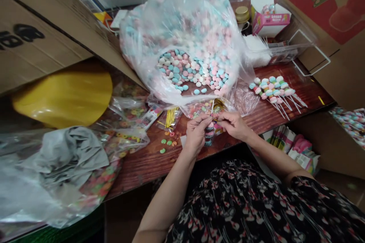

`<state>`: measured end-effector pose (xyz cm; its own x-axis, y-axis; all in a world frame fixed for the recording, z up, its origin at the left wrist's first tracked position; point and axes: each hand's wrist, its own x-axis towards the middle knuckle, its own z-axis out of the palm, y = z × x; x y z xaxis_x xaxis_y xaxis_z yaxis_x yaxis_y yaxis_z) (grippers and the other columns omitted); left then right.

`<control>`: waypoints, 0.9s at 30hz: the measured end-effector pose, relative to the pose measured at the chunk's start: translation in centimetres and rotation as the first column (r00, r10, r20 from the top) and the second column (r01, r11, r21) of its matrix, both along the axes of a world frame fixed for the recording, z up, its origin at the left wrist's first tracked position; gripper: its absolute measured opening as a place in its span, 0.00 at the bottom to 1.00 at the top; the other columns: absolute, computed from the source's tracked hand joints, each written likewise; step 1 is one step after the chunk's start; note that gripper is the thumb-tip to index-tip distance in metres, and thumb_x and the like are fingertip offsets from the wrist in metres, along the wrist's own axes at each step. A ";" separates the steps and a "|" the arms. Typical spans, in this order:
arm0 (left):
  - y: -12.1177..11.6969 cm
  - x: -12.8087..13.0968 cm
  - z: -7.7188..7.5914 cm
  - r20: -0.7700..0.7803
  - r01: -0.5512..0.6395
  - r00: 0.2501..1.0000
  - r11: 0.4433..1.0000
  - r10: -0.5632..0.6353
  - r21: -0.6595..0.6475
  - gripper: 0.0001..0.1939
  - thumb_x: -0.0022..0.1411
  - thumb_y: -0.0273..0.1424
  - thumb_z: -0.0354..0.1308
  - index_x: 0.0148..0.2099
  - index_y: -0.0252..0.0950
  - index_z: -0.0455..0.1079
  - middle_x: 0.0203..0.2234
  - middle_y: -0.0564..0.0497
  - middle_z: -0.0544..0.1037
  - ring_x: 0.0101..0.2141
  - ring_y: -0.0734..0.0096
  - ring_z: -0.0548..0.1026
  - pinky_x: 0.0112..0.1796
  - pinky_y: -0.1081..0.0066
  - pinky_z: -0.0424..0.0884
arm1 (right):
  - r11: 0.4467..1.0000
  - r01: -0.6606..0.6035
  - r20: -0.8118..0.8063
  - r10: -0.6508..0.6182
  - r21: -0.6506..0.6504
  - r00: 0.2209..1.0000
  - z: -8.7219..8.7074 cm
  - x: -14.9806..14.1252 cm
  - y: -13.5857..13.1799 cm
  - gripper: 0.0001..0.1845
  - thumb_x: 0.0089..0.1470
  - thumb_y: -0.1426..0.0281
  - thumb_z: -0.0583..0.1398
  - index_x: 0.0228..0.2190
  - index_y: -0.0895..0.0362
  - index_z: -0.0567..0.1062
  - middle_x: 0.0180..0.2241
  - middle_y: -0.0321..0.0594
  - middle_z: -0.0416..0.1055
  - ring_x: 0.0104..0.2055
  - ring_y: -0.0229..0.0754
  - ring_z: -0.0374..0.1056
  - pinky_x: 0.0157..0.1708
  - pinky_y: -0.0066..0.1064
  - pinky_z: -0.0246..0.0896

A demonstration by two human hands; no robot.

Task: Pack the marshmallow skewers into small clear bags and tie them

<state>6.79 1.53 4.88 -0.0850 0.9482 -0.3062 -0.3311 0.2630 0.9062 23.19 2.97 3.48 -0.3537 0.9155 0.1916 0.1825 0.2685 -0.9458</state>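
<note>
My left hand (196, 133) is closed around the neck of a candy skewer (209, 134) held upside down. Its white stick (212, 107) points up, and pink and dark-looking candies hang below my fingers in what looks like a clear wrapper. Close beside it, my right hand (232, 124) pinches with thumb and fingertips at the same neck. Whatever lies in that pinch is too small to make out. Just behind my hands are a shiny gold bundle (219, 104) and a clear bag of coloured candy rings (196, 109).
A big open plastic bag of pastel candies (182, 22) fills the table's back. Finished candy skewers (272, 90) lie at right, before a clear tray (296, 47). Yellow twist ties (171, 117) and loose candy rings (169, 142) lie left. Cardboard boxes (48, 26) flank the table.
</note>
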 end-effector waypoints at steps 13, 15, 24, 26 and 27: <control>-2.0 0.0 -0.7 -0.269 0.141 0.959 0.975 -0.091 0.173 0.12 0.57 0.39 0.61 0.27 0.35 0.74 0.22 0.54 0.71 0.26 0.76 0.67 0.29 0.75 0.68 | 0.891 0.002 0.171 -0.090 0.455 0.981 1.2 -1.6 -0.9 0.22 0.57 0.80 0.51 0.50 0.55 0.74 0.41 0.44 0.77 0.43 0.41 0.73 0.44 0.34 0.70; -2.2 -0.3 -0.4 -0.352 0.181 0.931 0.959 -0.096 0.217 0.13 0.58 0.38 0.60 0.26 0.35 0.73 0.23 0.53 0.71 0.27 0.75 0.68 0.31 0.74 0.68 | 0.899 0.029 0.142 -0.100 0.437 0.985 1.2 -1.7 -0.7 0.21 0.58 0.79 0.52 0.50 0.55 0.73 0.42 0.44 0.77 0.44 0.41 0.74 0.45 0.33 0.69; -2.7 -0.9 -1.4 -0.327 0.189 0.935 0.973 -0.137 0.131 0.16 0.59 0.41 0.61 0.26 0.34 0.69 0.21 0.55 0.68 0.21 0.80 0.63 0.22 0.78 0.62 | 0.896 -0.026 0.169 -0.055 0.444 0.984 0.5 -0.9 -1.2 0.24 0.56 0.80 0.53 0.54 0.59 0.64 0.28 0.35 0.74 0.29 0.37 0.70 0.33 0.27 0.65; -2.6 -0.8 -1.3 -0.340 0.184 0.932 0.972 -0.124 0.149 0.16 0.58 0.41 0.61 0.26 0.34 0.69 0.22 0.54 0.68 0.21 0.80 0.63 0.22 0.78 0.61 | 0.919 0.011 0.111 -0.059 0.393 0.992 0.3 -0.9 -1.6 0.21 0.56 0.78 0.54 0.52 0.59 0.65 0.29 0.37 0.74 0.30 0.37 0.70 0.32 0.27 0.65; -2.6 -0.8 -1.1 -0.349 0.179 0.930 0.970 -0.113 0.164 0.15 0.59 0.40 0.61 0.26 0.34 0.70 0.22 0.54 0.68 0.21 0.79 0.63 0.22 0.78 0.61 | 0.933 0.036 0.072 -0.066 0.357 0.995 0.1 -1.0 -1.8 0.18 0.56 0.77 0.55 0.50 0.58 0.66 0.31 0.37 0.74 0.31 0.37 0.70 0.33 0.27 0.65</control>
